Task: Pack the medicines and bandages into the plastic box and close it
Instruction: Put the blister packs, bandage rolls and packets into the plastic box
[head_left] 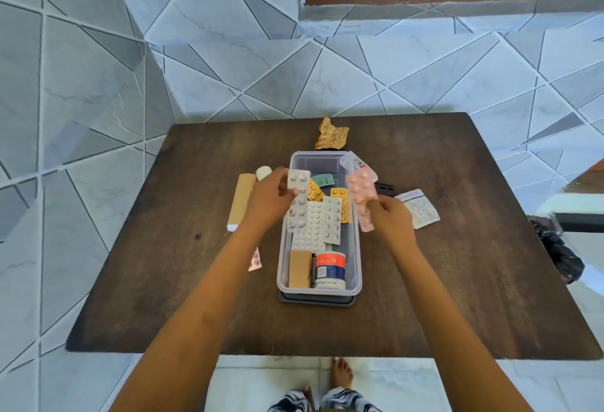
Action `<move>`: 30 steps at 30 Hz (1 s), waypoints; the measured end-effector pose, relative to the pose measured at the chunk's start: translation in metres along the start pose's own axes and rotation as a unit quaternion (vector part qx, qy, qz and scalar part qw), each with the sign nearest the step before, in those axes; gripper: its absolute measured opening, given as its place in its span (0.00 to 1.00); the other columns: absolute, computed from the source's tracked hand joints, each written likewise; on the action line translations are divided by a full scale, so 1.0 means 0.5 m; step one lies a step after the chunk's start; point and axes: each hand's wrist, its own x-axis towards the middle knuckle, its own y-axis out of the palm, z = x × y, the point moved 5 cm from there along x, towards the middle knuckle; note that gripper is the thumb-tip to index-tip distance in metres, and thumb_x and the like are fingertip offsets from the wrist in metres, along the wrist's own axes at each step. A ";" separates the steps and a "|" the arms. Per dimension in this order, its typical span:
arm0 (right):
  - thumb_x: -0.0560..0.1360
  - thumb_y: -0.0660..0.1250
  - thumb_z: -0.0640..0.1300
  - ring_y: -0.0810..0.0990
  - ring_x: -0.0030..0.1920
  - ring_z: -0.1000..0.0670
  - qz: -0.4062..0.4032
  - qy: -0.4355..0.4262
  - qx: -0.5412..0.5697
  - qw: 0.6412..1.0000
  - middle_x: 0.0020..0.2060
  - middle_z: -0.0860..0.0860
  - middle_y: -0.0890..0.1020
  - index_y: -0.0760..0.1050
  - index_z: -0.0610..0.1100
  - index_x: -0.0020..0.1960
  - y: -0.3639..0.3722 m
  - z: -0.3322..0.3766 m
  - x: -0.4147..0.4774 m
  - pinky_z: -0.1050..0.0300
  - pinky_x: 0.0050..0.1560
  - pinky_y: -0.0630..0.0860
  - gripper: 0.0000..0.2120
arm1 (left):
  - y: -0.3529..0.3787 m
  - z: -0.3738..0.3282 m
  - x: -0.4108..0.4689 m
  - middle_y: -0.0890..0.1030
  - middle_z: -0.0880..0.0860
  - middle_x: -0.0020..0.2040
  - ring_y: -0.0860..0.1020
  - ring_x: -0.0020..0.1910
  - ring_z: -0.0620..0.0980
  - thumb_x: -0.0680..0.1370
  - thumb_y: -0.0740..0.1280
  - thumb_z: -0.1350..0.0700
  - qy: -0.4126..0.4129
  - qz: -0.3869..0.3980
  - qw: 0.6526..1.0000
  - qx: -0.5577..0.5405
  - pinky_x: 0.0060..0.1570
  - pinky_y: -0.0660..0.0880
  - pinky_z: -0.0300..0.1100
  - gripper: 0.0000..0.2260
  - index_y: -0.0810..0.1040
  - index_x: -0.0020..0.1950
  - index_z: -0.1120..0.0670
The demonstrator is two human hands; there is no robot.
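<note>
A clear plastic box (355, 248) stands open mid-table on its dark lid (317, 300). Inside lie several blister strips (322, 222), orange strips (338, 194), a tan bandage roll (299, 268) and a red-and-white jar (330, 270). My left hand (268, 202) holds a silver blister strip (298, 199) over the box's left side. My right hand (390, 218) holds a pink blister strip (361, 197) above the box's right rim.
On the table's left lie a tan bandage box (240, 202), a white roll (263, 172) and a pink strip (254, 259). A gold foil strip (331, 134) lies behind the box; a paper sachet (418, 207) and dark object (385, 187) lie right. A tiled wall stands behind.
</note>
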 end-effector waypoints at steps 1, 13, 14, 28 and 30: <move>0.76 0.58 0.38 0.70 0.34 0.47 0.032 -0.008 -0.018 0.999 0.31 0.43 0.74 0.72 0.35 0.35 0.018 0.017 0.004 0.57 0.30 0.62 0.13 | 0.017 -0.010 0.009 0.80 0.59 0.57 0.79 0.54 0.57 0.77 0.65 0.61 0.011 0.016 1.000 0.011 0.49 0.75 0.46 0.19 0.68 0.68 0.54; 0.76 0.60 0.37 0.75 0.59 0.35 0.161 -0.009 -0.247 0.956 0.59 0.35 0.76 0.55 0.36 0.70 0.156 0.030 0.055 0.46 0.54 0.73 0.25 | 0.163 0.027 0.068 0.74 0.60 0.65 0.75 0.62 0.59 0.77 0.60 0.64 0.045 0.167 0.942 0.288 0.58 0.73 0.48 0.19 0.69 0.68 0.58; 0.76 0.60 0.37 0.76 0.60 0.36 0.163 -0.016 -0.271 0.949 0.59 0.35 0.76 0.55 0.37 0.71 0.162 0.029 0.053 0.46 0.55 0.73 0.25 | 0.168 0.031 0.069 0.72 0.60 0.66 0.75 0.62 0.59 0.77 0.61 0.64 0.048 0.165 0.938 0.300 0.58 0.73 0.48 0.18 0.70 0.67 0.58; 0.78 0.59 0.37 0.80 0.55 0.43 0.133 -0.145 -0.388 0.901 0.59 0.41 0.75 0.73 0.39 0.59 0.181 0.024 0.011 0.53 0.53 0.76 0.11 | 0.053 0.052 0.014 0.81 0.59 0.53 0.80 0.52 0.57 0.76 0.63 0.61 0.011 -0.034 0.989 0.142 0.51 0.75 0.45 0.08 0.80 0.52 0.60; 0.78 0.58 0.37 0.79 0.54 0.42 0.093 -0.161 -0.342 0.921 0.58 0.41 0.76 0.72 0.38 0.58 0.156 0.029 0.005 0.53 0.51 0.76 0.11 | 0.016 0.096 0.002 0.82 0.59 0.50 0.80 0.49 0.58 0.76 0.63 0.60 -0.050 -0.053 0.983 0.168 0.46 0.75 0.46 0.07 0.80 0.49 0.60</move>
